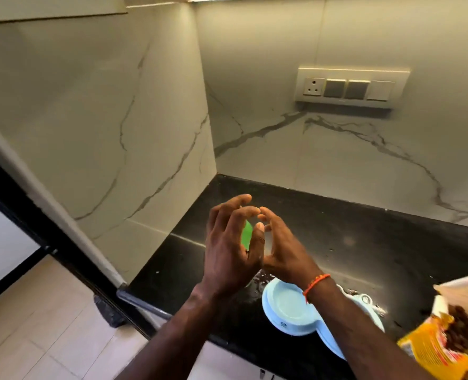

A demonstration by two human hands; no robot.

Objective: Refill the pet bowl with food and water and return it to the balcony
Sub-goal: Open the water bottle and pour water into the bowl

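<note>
A light blue double pet bowl (pixel 285 311) sits on the black counter (pixel 364 242) near its front edge. Its left compartment shows a pale, smooth inside, and my right forearm covers most of the right one. Above and behind the bowl, my left hand (pixel 233 242) curls around a small green object (pixel 246 234), which shows only between finger and thumb. My right hand (pixel 282 248) is cupped beside it, its fingertips meeting those of the left. I cannot tell whether the right hand touches the green object.
An open yellow food bag (pixel 446 341) with brown kibble stands at the lower right. Loose kibble (pixel 263 278) and water drops lie on the counter by the bowl. Marble walls close the corner behind, with a socket panel (pixel 350 87). Tiled floor (pixel 35 325) lies at left.
</note>
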